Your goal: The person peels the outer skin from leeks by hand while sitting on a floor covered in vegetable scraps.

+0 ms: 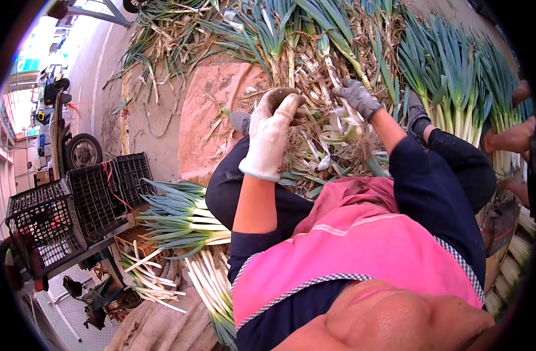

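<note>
My right hand (359, 97), in a grey work glove, is closed around the pale stalk of a leek-like green onion (330, 68). Its leaves point away from me, over the heap of untrimmed green onions (290, 52). To the left, my left hand (279, 107) is raised in a soiled white knit glove. Its fingers curl inward, and whether anything lies within them is hidden. Dry, peeled-off outer leaves and roots (312, 149) litter the ground under both hands, between my knees. A pink apron (338, 245) covers my front.
Cleaned green onions lie in a bundle (193, 219) by my left knee; more stand in rows (452, 83) at the right. A pinkish cloth sheet (206, 114) covers the ground ahead. Black plastic crates (97, 197) and a wheel (83, 150) are at left. Another person's hand (513, 136) shows at far right.
</note>
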The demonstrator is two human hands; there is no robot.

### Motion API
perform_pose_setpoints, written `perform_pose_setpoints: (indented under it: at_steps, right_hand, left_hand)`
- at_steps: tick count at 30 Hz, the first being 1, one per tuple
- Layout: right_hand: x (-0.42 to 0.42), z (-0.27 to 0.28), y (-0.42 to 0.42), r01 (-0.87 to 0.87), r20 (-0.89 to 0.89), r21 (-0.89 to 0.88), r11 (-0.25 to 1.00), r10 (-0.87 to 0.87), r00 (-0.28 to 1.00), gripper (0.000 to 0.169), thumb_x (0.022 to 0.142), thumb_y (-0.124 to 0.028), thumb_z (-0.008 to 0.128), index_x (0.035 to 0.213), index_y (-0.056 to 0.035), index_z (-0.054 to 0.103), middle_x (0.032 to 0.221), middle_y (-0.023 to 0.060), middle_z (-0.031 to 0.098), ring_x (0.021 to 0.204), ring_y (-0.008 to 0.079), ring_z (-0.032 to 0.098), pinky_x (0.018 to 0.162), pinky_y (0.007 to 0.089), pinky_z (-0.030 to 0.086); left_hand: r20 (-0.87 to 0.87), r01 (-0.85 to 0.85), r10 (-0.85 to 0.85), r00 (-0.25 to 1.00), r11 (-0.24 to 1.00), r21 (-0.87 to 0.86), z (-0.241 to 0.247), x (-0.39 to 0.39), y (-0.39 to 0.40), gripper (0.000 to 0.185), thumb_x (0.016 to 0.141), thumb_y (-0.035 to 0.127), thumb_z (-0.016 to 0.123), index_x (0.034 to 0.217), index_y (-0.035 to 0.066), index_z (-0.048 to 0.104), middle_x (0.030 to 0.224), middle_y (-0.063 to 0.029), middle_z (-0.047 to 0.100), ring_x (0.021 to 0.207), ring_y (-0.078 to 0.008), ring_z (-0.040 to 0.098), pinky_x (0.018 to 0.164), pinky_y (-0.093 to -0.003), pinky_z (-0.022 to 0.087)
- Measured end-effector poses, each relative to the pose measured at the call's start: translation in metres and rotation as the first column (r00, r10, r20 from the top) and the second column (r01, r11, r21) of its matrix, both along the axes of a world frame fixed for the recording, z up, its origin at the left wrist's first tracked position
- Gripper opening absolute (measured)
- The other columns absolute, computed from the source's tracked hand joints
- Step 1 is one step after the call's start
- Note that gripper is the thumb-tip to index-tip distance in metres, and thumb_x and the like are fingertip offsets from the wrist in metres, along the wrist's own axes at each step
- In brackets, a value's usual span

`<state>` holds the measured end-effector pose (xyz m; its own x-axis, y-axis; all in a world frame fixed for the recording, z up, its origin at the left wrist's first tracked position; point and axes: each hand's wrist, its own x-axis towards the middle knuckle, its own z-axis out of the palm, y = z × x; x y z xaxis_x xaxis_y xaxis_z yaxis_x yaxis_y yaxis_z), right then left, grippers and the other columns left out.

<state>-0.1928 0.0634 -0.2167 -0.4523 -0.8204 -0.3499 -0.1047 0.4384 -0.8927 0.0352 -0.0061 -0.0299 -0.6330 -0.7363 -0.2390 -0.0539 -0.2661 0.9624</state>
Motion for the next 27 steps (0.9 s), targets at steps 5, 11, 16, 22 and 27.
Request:
perform_pose_setpoints:
  at_steps: [5, 11, 16, 22, 27]
  right_hand:
    - [0.047, 0.136, 0.086, -0.034, 0.230, -0.204, 0.978, 0.082, 0.970, 0.039, 0.079, -0.023, 0.060, 0.107, 0.0035, 0.054, 0.080, 0.0023, 0.055, 0.070, 0.0090, 0.050, 0.061, 0.0228, 0.043]
    - [0.093, 0.191, 0.159, -0.218, 0.464, -0.156, 0.963, 0.266, 0.845, 0.061, 0.074, -0.025, 0.070, 0.124, -0.0003, 0.047, 0.099, 0.0064, 0.059, 0.088, 0.0153, 0.059, 0.078, 0.0295, 0.047]
    - [0.094, 0.133, 0.199, -0.437, -0.278, 0.337, 0.834, 0.531, 0.800, 0.049, 0.075, -0.042, 0.066, 0.106, -0.0062, 0.056, 0.080, 0.0166, 0.062, 0.076, 0.0282, 0.062, 0.068, 0.0356, 0.048]
    - [0.081, 0.150, 0.043, -0.268, -0.026, -0.355, 0.896, 0.277, 0.961, 0.029, 0.089, -0.028, 0.052, 0.109, -0.0059, 0.055, 0.087, 0.0050, 0.061, 0.080, 0.0165, 0.059, 0.071, 0.0317, 0.049]
    - [-0.013, 0.121, -0.052, 0.143, 0.053, -0.557, 0.818, -0.137, 0.989, 0.039, 0.088, -0.034, 0.056, 0.116, -0.0079, 0.053, 0.107, 0.0097, 0.060, 0.098, 0.0181, 0.056, 0.081, 0.0313, 0.046]
  left_hand:
    - [0.059, -0.023, 0.012, 0.998, 0.980, 0.196, -0.040, -0.028, 0.010, 0.051, 0.091, 0.037, 0.052, 0.120, -0.004, 0.044, 0.105, -0.0155, 0.058, 0.089, -0.0204, 0.059, 0.078, -0.0327, 0.050]
    - [-0.403, 0.176, 0.184, 0.896, 0.687, 0.705, -0.049, -0.053, 0.030, 0.032, 0.095, 0.031, 0.044, 0.105, 0.001, 0.046, 0.095, -0.0156, 0.059, 0.077, -0.0239, 0.060, 0.068, -0.0381, 0.052]
    - [-0.188, -0.304, 0.436, 0.880, 0.822, 0.482, -0.011, -0.046, 0.030, 0.015, 0.094, 0.020, 0.044, 0.093, 0.005, 0.041, 0.071, -0.0079, 0.055, 0.051, -0.0154, 0.053, 0.044, -0.0286, 0.047]
    - [-0.416, -0.313, 0.148, 0.897, 0.878, -0.363, 0.004, -0.022, 0.009, 0.056, 0.086, 0.037, 0.060, 0.125, 0.002, 0.041, 0.105, -0.0094, 0.054, 0.095, -0.0191, 0.052, 0.085, -0.0306, 0.044]
    - [-0.352, -0.425, 0.364, 0.862, 0.898, -0.111, 0.029, 0.005, -0.007, 0.041, 0.088, 0.025, 0.059, 0.117, 0.000, 0.046, 0.104, -0.0111, 0.056, 0.096, -0.0167, 0.054, 0.081, -0.0283, 0.047]
